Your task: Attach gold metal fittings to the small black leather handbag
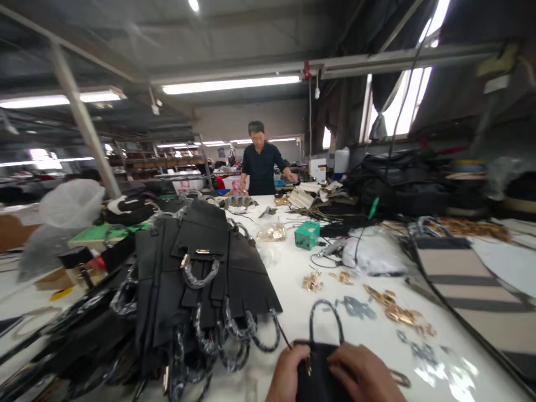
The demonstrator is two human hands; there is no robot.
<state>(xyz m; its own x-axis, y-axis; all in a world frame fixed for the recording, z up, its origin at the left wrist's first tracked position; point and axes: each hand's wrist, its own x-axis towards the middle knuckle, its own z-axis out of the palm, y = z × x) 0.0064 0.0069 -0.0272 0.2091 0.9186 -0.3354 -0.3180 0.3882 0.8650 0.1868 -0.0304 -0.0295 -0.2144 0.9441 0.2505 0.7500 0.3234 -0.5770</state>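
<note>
A black handbag panel point(318, 357) with an arched, plastic-wrapped handle point(325, 304) lies at the bottom of the view, its lower part cut off. My left hand point(288, 373) grips its left edge, thumb on top, near a small gold-coloured fitting point(309, 365). A thin dark strip or tool point(285, 338) sticks up beside that thumb; which it is, I cannot tell. On the panel's right side, my right hand point(364, 373) is closed with bent fingers at the edge. To the left are piled similar black panels point(201, 234) with wrapped handles.
Gold-coloured metal fittings point(397, 310) lie in small heaps on the white table point(288, 290). Farther back are a green box point(307, 234) with a cable and a clear plastic bag point(372, 254). Striped panels point(460, 279) lie at right. A person point(263, 167) stands at the far end.
</note>
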